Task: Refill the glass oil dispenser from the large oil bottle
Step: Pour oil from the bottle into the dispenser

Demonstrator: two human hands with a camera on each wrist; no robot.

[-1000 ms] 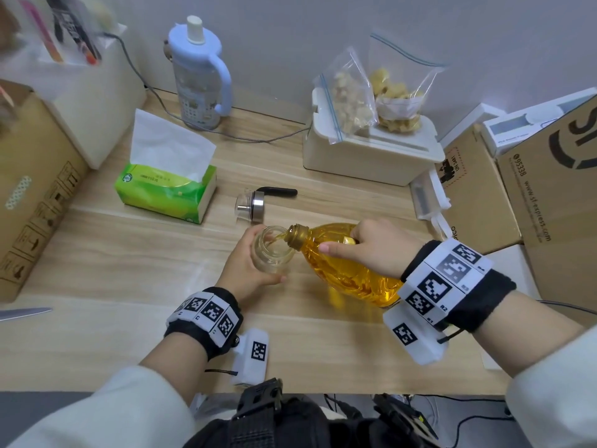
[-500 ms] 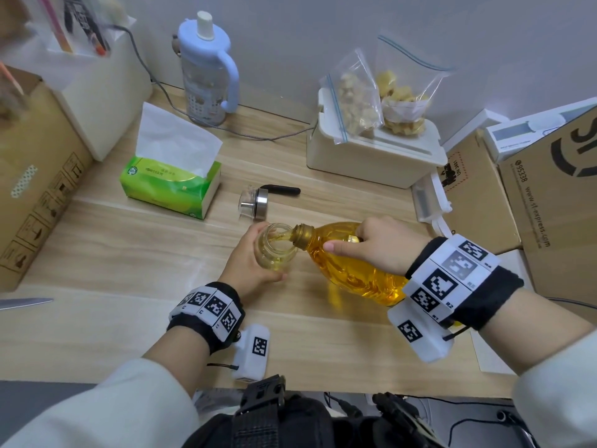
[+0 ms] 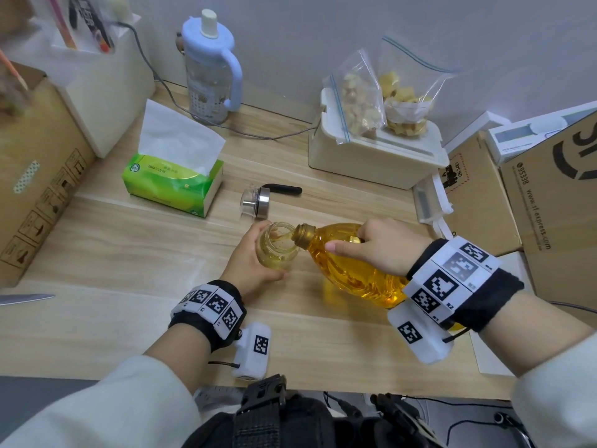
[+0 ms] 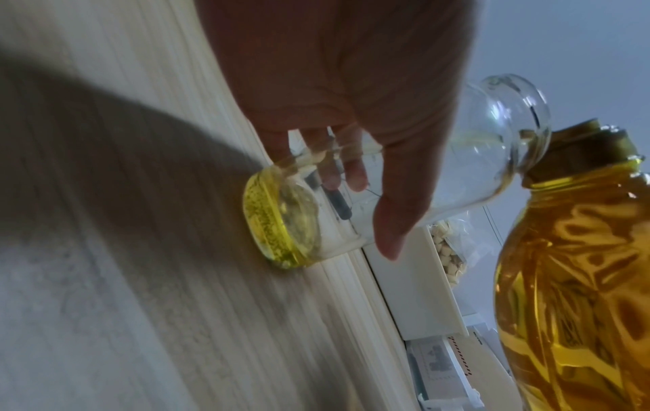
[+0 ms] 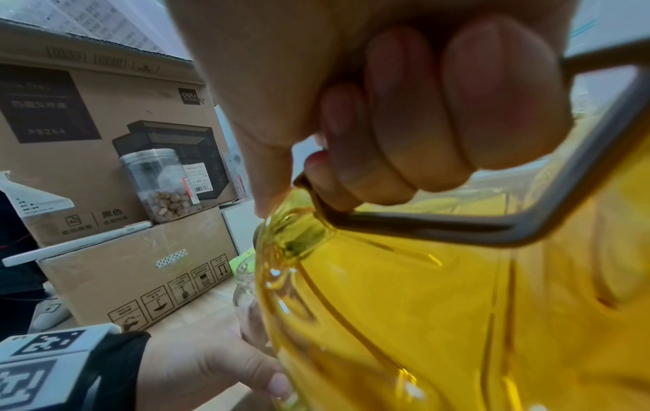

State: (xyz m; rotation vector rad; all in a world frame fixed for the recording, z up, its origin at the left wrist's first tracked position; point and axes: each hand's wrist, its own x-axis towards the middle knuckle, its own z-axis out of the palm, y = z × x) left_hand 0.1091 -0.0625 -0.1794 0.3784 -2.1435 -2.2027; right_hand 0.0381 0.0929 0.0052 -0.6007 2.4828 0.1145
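Head view: wooden table (image 3: 97, 253); left hand (image 3: 250, 260) holds dispenser (image 3: 277, 247), right hand (image 3: 384, 247) grips bottle (image 3: 352, 276).

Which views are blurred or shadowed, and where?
Head view: sharp, edges bent by the wide lens. Left wrist view: table smeared, a dark shadow across it; left hand dim. Right wrist view: oil bottle soft, very near; boxes clearer.

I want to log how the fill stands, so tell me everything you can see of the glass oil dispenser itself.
The glass oil dispenser is a small clear jar with a rounded shoulder and wide open mouth; no cap is on it. It stands on the wooden table, a shallow yellow layer of oil at its bottom. The left hand holds its side. The large oil bottle, tilted by the right hand, has its neck at the rim, pouring in.
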